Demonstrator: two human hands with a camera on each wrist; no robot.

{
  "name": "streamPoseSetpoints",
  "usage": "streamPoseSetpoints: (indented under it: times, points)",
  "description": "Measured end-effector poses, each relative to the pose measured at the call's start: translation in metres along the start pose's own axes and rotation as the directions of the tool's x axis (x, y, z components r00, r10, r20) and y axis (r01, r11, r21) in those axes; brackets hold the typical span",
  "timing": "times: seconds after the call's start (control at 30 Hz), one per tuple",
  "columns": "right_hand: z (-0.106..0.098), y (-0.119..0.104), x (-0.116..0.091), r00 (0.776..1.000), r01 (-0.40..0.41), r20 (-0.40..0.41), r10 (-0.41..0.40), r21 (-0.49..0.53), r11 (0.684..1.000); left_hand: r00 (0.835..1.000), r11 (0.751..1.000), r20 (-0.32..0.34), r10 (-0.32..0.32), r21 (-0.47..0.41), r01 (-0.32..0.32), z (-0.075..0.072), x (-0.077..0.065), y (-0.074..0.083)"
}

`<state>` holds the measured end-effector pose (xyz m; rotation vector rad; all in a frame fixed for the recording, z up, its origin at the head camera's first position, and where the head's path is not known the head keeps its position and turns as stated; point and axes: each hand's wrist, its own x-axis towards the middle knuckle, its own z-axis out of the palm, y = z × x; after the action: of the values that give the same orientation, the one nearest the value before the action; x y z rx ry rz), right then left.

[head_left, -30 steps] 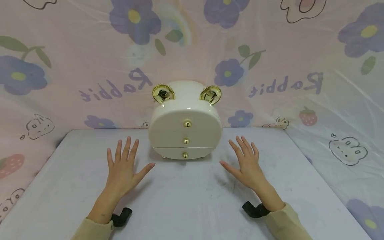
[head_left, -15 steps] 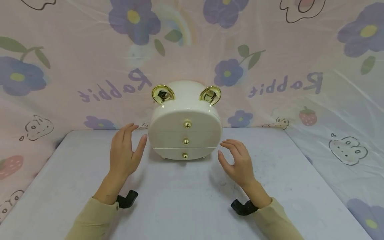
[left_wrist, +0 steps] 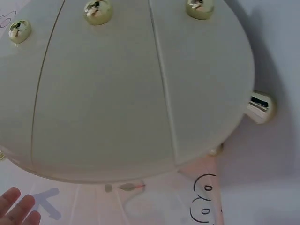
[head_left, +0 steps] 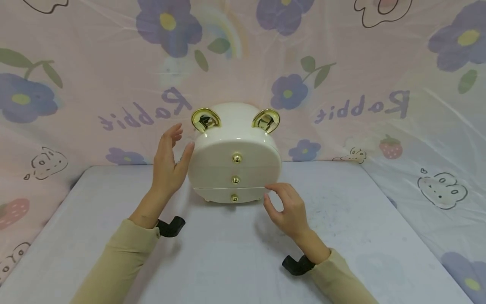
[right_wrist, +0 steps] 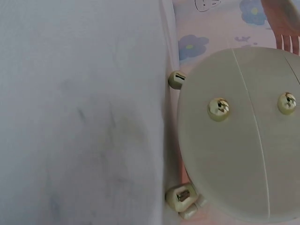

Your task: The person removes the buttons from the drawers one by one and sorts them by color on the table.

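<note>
A glossy white drawer box [head_left: 212, 162] stands on the white tabletop, its drawers pushed in. Down its rounded front run a top knob [head_left: 237, 158], a middle knob [head_left: 235, 180] and a bottom knob [head_left: 234, 198], all gold. Two gold-rimmed ears [head_left: 206, 120] stick up from its top. My left hand [head_left: 168, 164] is raised at the box's left side, thumb near the upper left edge; whether it touches cannot be told. Low at the right front, my right hand [head_left: 288, 211] has its fingers bent and thumb apart, holding nothing. In the left wrist view a few fingertips [left_wrist: 18, 211] show below the box.
A pink patterned cloth [head_left: 243, 80] with flowers and rabbits hangs close behind the box and along both sides. The white tabletop [head_left: 228, 253] stretches in front. A black band piece [head_left: 171, 226] juts from the left wrist, another black piece [head_left: 298, 265] from the right.
Both hands have moved inward to the box from spread-out positions. The left rose along its left side; the right came to its lower right, fingers bending. The box stayed in place.
</note>
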<state>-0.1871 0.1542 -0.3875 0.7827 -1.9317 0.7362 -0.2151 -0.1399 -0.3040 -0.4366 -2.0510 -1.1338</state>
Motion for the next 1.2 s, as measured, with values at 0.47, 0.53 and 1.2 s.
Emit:
streamPoseSetpoints:
  times: [0.47, 0.53, 1.2]
  points:
    - [0.014, -0.012, -0.002, 0.999, -0.030, 0.033, 0.029, 0.034, 0.999, 0.992, 0.995, 0.125, -0.008, -0.095, 0.020, 0.008, 0.035, 0.008]
    - [0.016, -0.013, -0.001, 0.999, -0.025, 0.033, 0.024, 0.037, 0.999, 0.989, 0.995, 0.149, 0.012, -0.097, 0.003, 0.009, 0.038, 0.007]
    - [0.022, -0.024, 0.018, 0.996, -0.088, -0.006, 0.089, 0.145, 0.986, 0.911, 0.949, 0.405, -0.073, -0.254, 0.189, 0.006, 0.054, -0.001]
